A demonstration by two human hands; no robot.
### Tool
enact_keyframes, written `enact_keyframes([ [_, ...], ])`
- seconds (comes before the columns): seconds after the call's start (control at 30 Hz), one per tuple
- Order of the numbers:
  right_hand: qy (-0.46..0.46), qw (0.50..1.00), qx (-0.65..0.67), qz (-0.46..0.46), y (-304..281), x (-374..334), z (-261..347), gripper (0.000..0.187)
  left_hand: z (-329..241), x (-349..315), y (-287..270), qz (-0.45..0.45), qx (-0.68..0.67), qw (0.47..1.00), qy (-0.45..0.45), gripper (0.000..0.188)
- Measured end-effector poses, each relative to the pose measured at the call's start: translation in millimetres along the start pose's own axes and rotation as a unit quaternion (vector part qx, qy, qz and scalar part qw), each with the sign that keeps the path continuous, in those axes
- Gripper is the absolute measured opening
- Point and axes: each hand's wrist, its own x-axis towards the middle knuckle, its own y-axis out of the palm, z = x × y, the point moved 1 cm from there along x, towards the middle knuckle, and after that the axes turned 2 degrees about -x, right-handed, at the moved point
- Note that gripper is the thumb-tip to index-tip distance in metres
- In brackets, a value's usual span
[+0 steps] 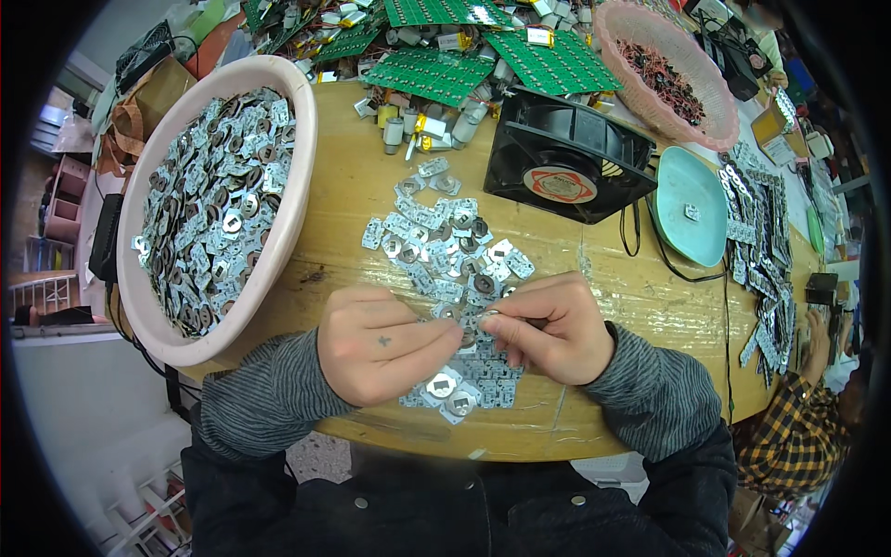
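Note:
Over the middle of the table my two hands almost meet. My left hand [376, 345] is closed, its fingertips pressed down at a small circuit board with a round metal part [468, 340]; anything pinched there is hidden. My right hand [557, 332] pinches a tiny, pale, shiny piece too small to name. Beyond the fingers spreads a loose pile of small white circuit boards [422, 215], some bearing round dark or silvery parts. Nearer me lie a joined panel of grey-blue boards [494, 379] and loose boards with silver discs [460, 403].
A large pink basin [304, 139] full of such boards stands left. Ahead are a black fan [566, 153], green circuit panels [427, 76] and a pink basket [608, 37] of wired parts. A turquoise tray [687, 176] and board strips [766, 241] lie right, near another person's checkered sleeve [794, 429].

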Motion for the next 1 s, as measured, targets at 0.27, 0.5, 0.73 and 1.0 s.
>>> enact_keyframes([
  [0.27, 0.01, 0.999, 0.044, -0.029, 2, 2, 4, 0.019, 10, -3, -8, -0.001, -0.005, 0.998, -0.065, 0.04],
  [0.5, -0.069, 0.995, 0.02, -0.066, 3, 2, -7, 0.024, 13, -6, -7, -0.004, -0.007, 0.997, -0.077, 0.044],
  [0.73, 0.071, 0.989, 0.054, -0.118, 2, -4, -6, 0.013, 13, -6, -5, -0.006, -0.013, 0.997, -0.074, 0.042],
  [1.0, 0.07, 0.987, -0.066, -0.127, -1, -2, 0, 0.013, 12, -5, -5, 0.003, -0.022, 0.998, -0.065, 0.04],
])
